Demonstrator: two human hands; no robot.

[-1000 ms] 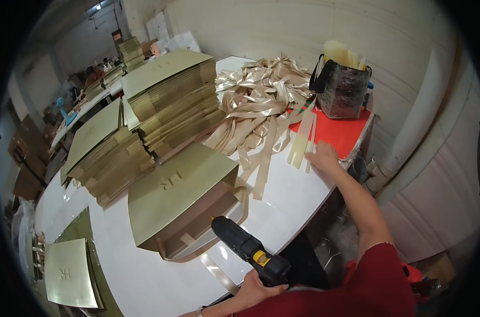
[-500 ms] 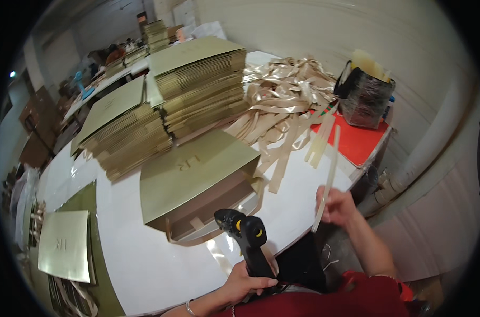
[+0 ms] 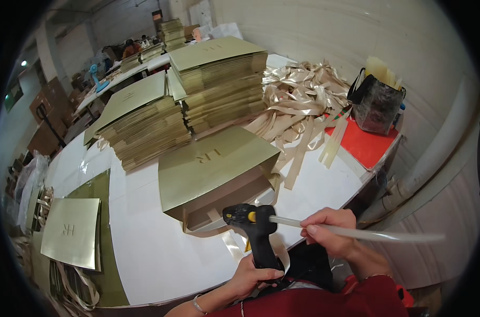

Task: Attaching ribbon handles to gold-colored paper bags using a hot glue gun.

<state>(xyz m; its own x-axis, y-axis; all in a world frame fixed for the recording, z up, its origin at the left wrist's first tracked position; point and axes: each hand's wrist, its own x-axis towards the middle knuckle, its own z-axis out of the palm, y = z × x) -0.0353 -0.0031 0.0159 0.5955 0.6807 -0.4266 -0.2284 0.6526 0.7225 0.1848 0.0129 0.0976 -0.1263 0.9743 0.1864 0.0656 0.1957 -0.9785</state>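
Note:
My left hand (image 3: pixel 253 276) is wrapped round the handle of a black glue gun (image 3: pixel 262 238) with a yellow part near its top. A long whitish glue stick (image 3: pixel 377 234) is pinched in my right hand (image 3: pixel 331 227), its left end at the back of the gun. Whether that end is inside the gun or only touching, I cannot tell. Just beyond the gun lies a gold-green paper bag (image 3: pixel 216 166) on its side, mouth toward me. A beige ribbon (image 3: pixel 232 247) trails from near the bag's mouth across the white tabletop (image 3: pixel 161 264).
Tall stacks of folded bags (image 3: pixel 221 90) stand at the back. To their right is a heap of beige ribbons (image 3: pixel 303 100). Loose glue sticks (image 3: pixel 335 142) lie by a red sheet (image 3: pixel 359 145), where a dark container (image 3: pixel 378 103) stands. More finished-looking bags (image 3: pixel 71 232) lie at left.
My right hand has brought the glue stick from upright, over at the right, to nearly level at the back of the gun. The view has shifted slightly.

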